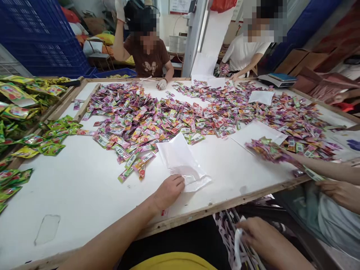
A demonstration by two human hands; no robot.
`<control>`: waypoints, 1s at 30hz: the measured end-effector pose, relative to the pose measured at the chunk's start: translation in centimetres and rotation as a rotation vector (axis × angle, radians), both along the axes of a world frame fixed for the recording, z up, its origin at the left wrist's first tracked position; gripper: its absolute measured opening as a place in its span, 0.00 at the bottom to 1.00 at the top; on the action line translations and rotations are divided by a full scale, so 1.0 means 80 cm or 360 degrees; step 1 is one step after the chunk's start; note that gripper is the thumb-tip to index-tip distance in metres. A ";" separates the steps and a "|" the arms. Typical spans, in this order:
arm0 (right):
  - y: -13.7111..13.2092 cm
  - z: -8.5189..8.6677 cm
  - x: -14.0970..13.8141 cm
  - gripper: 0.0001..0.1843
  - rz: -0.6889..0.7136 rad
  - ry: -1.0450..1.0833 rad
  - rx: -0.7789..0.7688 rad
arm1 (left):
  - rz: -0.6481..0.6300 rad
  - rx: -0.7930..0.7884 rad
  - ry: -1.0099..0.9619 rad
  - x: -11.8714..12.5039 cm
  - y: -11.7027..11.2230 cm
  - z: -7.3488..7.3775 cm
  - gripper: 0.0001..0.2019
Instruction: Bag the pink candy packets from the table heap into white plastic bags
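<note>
My left hand (170, 190) is over the near edge of a white plastic bag (180, 157), its fingers curled together on the film. The bag lies flat on the white table, its far end touching a heap of small printed sachets (146, 120). Below the table's front edge, my right hand (260, 234) is closed around a crumpled white strip (237, 243), perhaps plastic film, which hangs down. Under that hand are many pale purple strips (223, 232), partly hidden.
Green and yellow packets (56, 135) lie at the left by a wooden divider (60, 107). At right, a co-worker's hands (340, 195) hold sachets near another white bag (260, 135). Two people stand across the table. A scale (278, 79) sits at the far right corner.
</note>
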State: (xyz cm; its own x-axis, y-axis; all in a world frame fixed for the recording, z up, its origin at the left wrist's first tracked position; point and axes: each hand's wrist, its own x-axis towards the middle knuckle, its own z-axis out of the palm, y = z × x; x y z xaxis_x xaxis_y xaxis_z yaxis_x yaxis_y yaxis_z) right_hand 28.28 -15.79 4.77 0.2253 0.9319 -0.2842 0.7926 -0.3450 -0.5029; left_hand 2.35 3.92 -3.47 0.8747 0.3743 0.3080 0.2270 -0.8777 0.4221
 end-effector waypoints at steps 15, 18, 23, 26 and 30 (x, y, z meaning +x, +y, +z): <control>0.194 -0.062 -0.037 0.22 0.0087 0.1398 -0.0054 | 0.0952 -0.1222 -0.0266 -0.039 -0.012 0.008 0.16; 0.193 -0.077 -0.058 0.18 -0.0443 0.0991 0.0190 | 0.1041 -0.1415 -0.0347 -0.037 -0.008 0.008 0.18; 0.207 -0.090 -0.085 0.23 -0.0665 0.0625 0.0429 | 0.1167 -0.1691 -0.0451 -0.037 -0.008 0.001 0.21; 0.214 -0.091 -0.082 0.24 -0.0510 0.0301 0.0479 | 0.1366 -0.1678 -0.0369 -0.032 -0.008 0.002 0.22; 0.219 -0.085 -0.076 0.16 -0.0288 0.0411 0.0431 | 0.1661 -0.1327 -0.0152 -0.026 -0.011 0.011 0.23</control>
